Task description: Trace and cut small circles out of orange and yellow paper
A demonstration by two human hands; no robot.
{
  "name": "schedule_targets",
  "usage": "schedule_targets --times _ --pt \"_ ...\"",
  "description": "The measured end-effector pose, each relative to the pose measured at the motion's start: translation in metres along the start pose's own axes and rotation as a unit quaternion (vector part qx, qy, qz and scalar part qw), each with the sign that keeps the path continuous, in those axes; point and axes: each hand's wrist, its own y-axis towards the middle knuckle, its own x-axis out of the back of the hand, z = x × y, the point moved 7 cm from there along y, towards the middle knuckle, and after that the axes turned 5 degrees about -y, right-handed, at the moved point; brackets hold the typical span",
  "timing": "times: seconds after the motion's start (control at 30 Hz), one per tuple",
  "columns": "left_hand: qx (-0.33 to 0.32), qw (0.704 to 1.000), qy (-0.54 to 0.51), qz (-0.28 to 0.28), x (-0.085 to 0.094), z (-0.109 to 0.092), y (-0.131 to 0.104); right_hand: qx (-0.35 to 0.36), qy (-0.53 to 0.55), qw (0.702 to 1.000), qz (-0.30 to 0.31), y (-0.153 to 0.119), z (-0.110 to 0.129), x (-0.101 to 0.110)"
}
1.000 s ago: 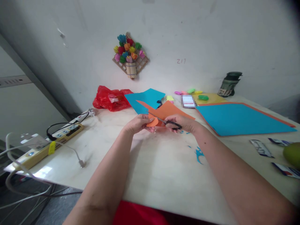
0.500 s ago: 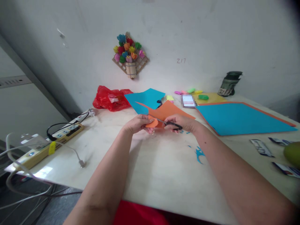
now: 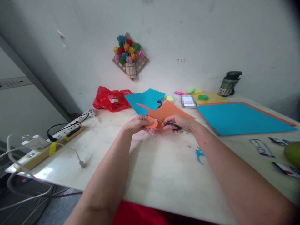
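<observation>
Orange paper (image 3: 170, 111), held over the pale table (image 3: 152, 175) between both hands, its rounded part pinched by thumb and fingers of the left hand (image 3: 137, 124), while the right hand (image 3: 178, 122) grips black-handled scissors (image 3: 173, 125) with blades lying across it; should the blades slip or the loose side sag, the curve could be nicked or the nearby left thumb caught. Materials: smooth, matt, flexible-looking paper, straight-edged with one pointed strip; slim grey blades; flat, angular blue sheet (image 3: 150, 97) behind; thin, curved blue scraps (image 3: 199, 156) nearer the body.
</observation>
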Motion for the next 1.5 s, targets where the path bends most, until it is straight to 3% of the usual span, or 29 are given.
schedule_targets --times 0.1,0.4,0.53,0.77,1.17,1.5 --pt "-0.017 1.0 -0.006 -0.011 0.003 -0.001 0.002 0.003 0.005 1.0 -0.01 0.0 0.002 0.001" --pt "-0.119 0.984 -0.049 -0.121 0.021 -0.006 0.006 0.029 0.067 0.995 -0.072 0.008 -0.002 0.004" --pt "-0.13 0.98 -0.074 -0.129 0.02 -0.003 0.01 0.041 0.094 0.989 -0.103 0.012 -0.004 0.004" --pt "-0.137 0.964 -0.082 -0.212 0.026 -0.002 0.011 0.038 0.107 0.988 -0.107 0.013 -0.002 0.0" --pt "-0.162 0.964 -0.086 -0.193 0.024 -0.004 0.013 0.051 0.079 0.991 -0.091 0.011 0.002 -0.001" --pt "-0.159 0.96 -0.086 -0.214 0.02 -0.009 0.01 0.045 0.062 0.994 -0.083 0.01 0.004 -0.001"
